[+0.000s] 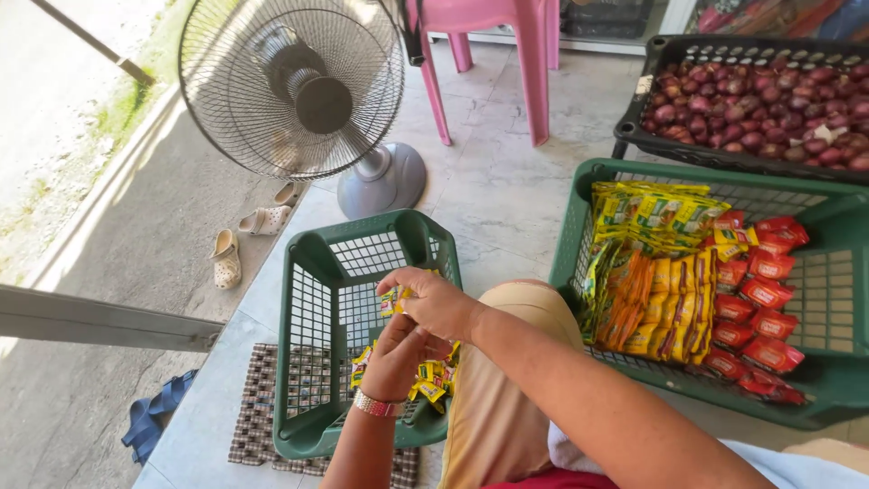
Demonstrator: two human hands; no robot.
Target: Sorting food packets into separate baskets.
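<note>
Right hand (441,303) pinches sachets (395,298) over green basket (312,272); left hand (396,358), at 7 o'clock, cupped beneath, touching.

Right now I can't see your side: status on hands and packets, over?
Left hand and right hand together on small yellow packets. Over small green basket. More packets inside. Nothing blocking.

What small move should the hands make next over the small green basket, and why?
Probably lower the yellow sachet strip, which the right hand pinches above the small green basket, onto the loose sachets already inside. The left hand is under it, and both hands are over the basket.
</note>
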